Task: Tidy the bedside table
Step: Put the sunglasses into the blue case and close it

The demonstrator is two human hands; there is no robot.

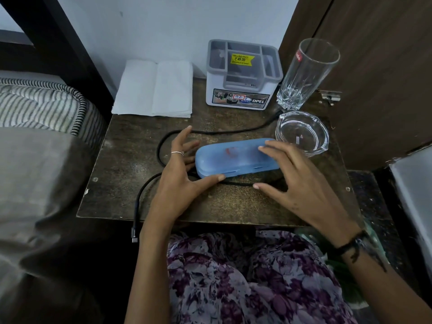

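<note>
Here, from my seat at the feed, the hardest thing to read is the black cable (163,141): it loops across the bedside table (131,195), passes under the blue case (236,157) and both hands, and its plug end hangs off the front edge into shadow, so I cannot trace its full run. Its far end vanishes behind the tall glass (306,73). The red mark on the case lid is smeared and I cannot make out what it is. At right a pale object is cut off by the frame edge.

The case lies shut near the middle of the table, so whatever is inside stays hidden. My left hand (180,176) has its fingers spread and straight, thumb tip touching the case's front left edge, other fingers behind its left end. My right hand (297,183) is spread too, fingertips resting on the lid's right end, thumb low beside the front edge; neither hand is curled round anything.

The grey-and-white organiser (243,76) at the back has several compartments; their contents are too dark to tell, apart from a yellow price sticker. The tall glass looks empty, as does the glass bowl (301,134) just beside the case. Folded white tissues (154,87) lie back left.
</note>
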